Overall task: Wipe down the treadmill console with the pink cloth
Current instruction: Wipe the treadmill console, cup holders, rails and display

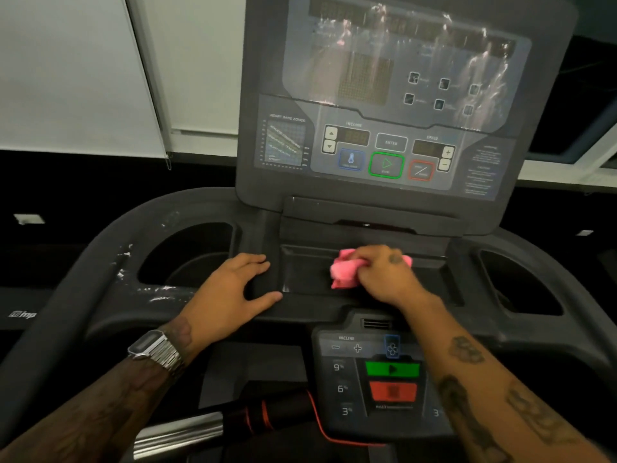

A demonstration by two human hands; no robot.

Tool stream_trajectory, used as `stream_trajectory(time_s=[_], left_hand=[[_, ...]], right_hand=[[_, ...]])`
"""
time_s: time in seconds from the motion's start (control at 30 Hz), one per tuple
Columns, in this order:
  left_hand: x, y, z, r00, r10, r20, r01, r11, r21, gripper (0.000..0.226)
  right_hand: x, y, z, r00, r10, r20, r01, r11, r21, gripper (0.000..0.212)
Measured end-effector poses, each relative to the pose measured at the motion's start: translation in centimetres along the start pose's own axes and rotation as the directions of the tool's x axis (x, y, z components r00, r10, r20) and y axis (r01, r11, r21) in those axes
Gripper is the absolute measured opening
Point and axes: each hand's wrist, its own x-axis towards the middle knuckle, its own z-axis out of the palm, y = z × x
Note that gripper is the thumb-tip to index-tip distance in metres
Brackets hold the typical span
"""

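Observation:
The dark treadmill console (384, 155) fills the middle of the view, its upper display streaked with wet smears. Below the display lies a shallow centre tray (300, 272). My right hand (384, 275) grips a bunched pink cloth (344, 270) and presses it down inside that tray. Part of the cloth is hidden under my fingers. My left hand (233, 289) rests flat on the console's ledge just left of the tray, fingers straight and thumb spread, holding nothing.
Cup holders sit at the left (187, 255) and right (521, 282) of the tray. A lower control pad (377, 375) with green and red buttons lies under my right forearm. A red cord (317, 426) hangs beside it. The left handrail (100, 269) carries white streaks.

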Motion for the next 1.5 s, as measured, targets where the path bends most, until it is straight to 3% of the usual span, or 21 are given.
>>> stream_trajectory(time_s=[0.07, 0.2, 0.37, 0.53, 0.63, 0.77, 0.87, 0.97, 1.07, 1.17, 1.3, 1.5], left_hand=[[0.0, 0.0, -0.2, 1.0, 0.004, 0.006, -0.004, 1.0, 0.002, 0.071], [0.1, 0.1, -0.7, 1.0, 0.011, 0.029, -0.012, 1.0, 0.008, 0.081], [0.0, -0.1, -0.6, 0.999, 0.018, 0.031, -0.018, 1.0, -0.005, 0.077], [-0.2, 0.0, -0.5, 1.0, 0.021, 0.009, -0.021, 1.0, -0.006, 0.066], [-0.3, 0.0, -0.6, 1.0, 0.015, 0.017, -0.015, 1.0, -0.011, 0.067], [-0.3, 0.0, -0.7, 0.999, 0.022, 0.03, -0.022, 1.0, -0.002, 0.069], [-0.3, 0.0, -0.9, 0.998, 0.023, 0.064, -0.025, 0.999, 0.028, 0.071], [-0.1, -0.2, -0.9, 0.997, 0.031, 0.067, -0.034, 0.999, 0.033, 0.075], [-0.2, -0.1, -0.9, 0.996, 0.036, 0.081, -0.039, 0.999, 0.036, 0.084], [-0.3, 0.0, -0.7, 0.997, 0.033, 0.072, -0.035, 0.999, 0.034, 0.077], [-0.6, 0.3, -0.3, 0.998, 0.018, 0.068, -0.019, 1.0, 0.011, 0.08], [-0.7, 0.6, -0.2, 0.998, -0.017, 0.061, 0.017, 1.0, -0.006, 0.075]], right_hand=[[0.6, -3.1, 2.5, 0.991, -0.101, 0.092, 0.099, 0.995, 0.022, 0.039], [1.5, -5.8, 3.6, 0.95, -0.22, 0.221, 0.208, 0.975, 0.076, 0.039], [0.1, -5.5, 3.2, 0.896, -0.211, 0.39, 0.068, 0.935, 0.348, 0.032], [0.3, -5.1, 1.9, 0.865, -0.203, 0.458, 0.132, 0.974, 0.184, 0.025], [0.7, -2.8, -0.2, 0.862, -0.1, 0.497, 0.053, 0.993, 0.106, 0.024], [1.0, -1.2, -2.0, 0.895, -0.013, 0.445, 0.011, 1.0, 0.008, 0.02], [1.0, -3.9, -0.8, 0.899, -0.098, 0.428, 0.118, 0.993, -0.021, 0.021], [1.0, -6.5, 1.8, 0.878, -0.208, 0.431, 0.194, 0.978, 0.077, 0.025], [0.7, -6.7, 2.7, 0.896, -0.239, 0.375, 0.199, 0.97, 0.142, 0.026], [-0.6, -5.6, 2.7, 0.876, -0.288, 0.387, 0.242, 0.956, 0.163, 0.034], [-0.5, -5.5, 3.4, 0.845, -0.366, 0.389, 0.376, 0.925, 0.055, 0.023], [1.3, -6.1, 3.6, 0.877, -0.37, 0.308, 0.401, 0.915, -0.044, 0.033]])
